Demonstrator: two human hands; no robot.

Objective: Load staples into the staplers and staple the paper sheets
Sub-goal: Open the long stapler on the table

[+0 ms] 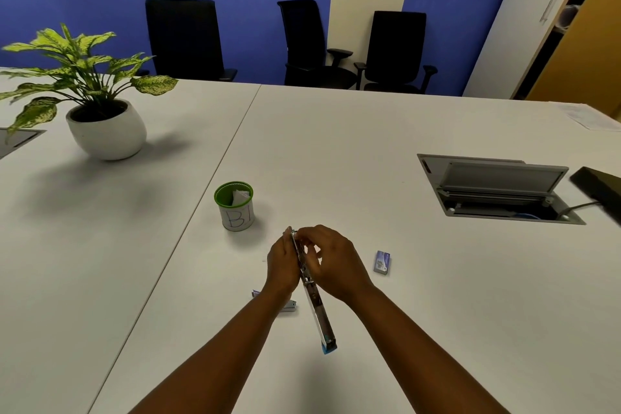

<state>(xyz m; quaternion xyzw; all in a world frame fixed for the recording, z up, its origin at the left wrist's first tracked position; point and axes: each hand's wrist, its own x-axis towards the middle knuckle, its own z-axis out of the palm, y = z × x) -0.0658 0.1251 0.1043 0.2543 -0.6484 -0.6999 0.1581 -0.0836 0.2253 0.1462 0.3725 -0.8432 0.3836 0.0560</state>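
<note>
A stapler [318, 312], swung fully open into a long metal strip with a blue end towards me, is held above the white table [369, 144]. My left hand [281, 267] grips its far half from the left. My right hand [331, 260] pinches at the far end of the staple channel; whether it holds staples I cannot tell. A small purple staple box [382, 262] lies to the right of my hands. Another small box or stapler part [289, 306] lies under my left wrist, mostly hidden. Paper sheets [591, 116] rest at the far right edge.
A green-rimmed cup [234, 207] marked "B1" stands just beyond my hands. A potted plant [100, 124] sits far left. An open cable hatch [497, 188] and a black device [601, 188] are at the right. Three black chairs [316, 44] line the far side.
</note>
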